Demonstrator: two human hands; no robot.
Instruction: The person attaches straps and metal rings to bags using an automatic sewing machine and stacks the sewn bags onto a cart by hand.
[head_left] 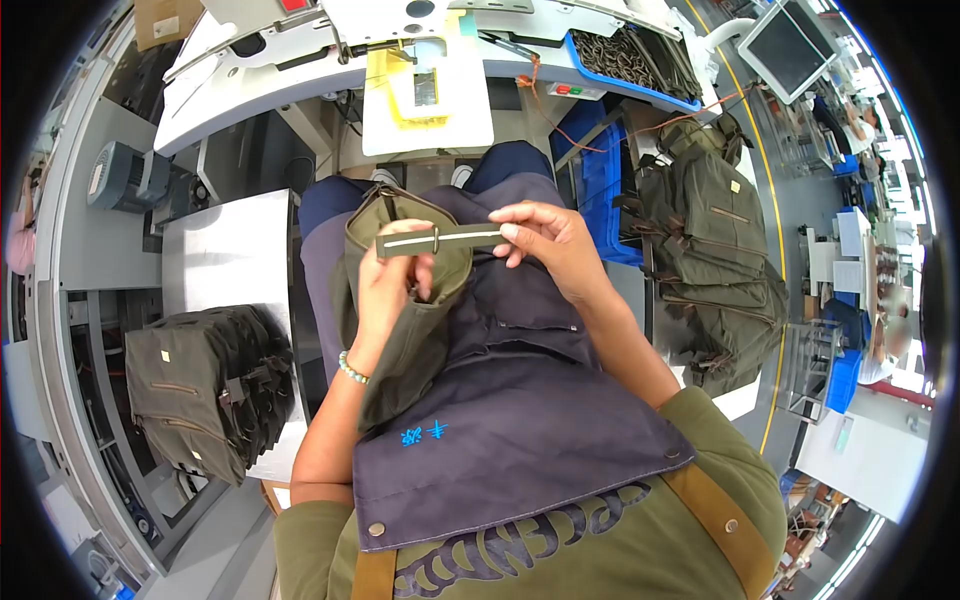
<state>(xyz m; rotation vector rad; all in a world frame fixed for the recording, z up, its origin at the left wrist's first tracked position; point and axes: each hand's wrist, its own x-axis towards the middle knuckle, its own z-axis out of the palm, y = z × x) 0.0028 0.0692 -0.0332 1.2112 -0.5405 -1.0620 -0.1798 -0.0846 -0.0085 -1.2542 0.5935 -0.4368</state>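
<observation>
A short olive strap (465, 236) with a pale centre stripe is stretched level above the lap, a small dark buckle around its middle. My left hand (393, 277) is closed at the strap's left end, beside an olive fabric piece (405, 345) that lies open over the lap. Between the thumb and fingers of my right hand (548, 238) is the strap's right end. A dark apron (520, 400) covers the lap beneath both hands.
Ahead stands a white sewing table (270, 85) with a yellow plate (430, 95) and a blue tray (640, 75) of dark parts. Stacks of olive bags lie at left (190, 385) and right (715, 220). A blue crate (607, 190) is below the table.
</observation>
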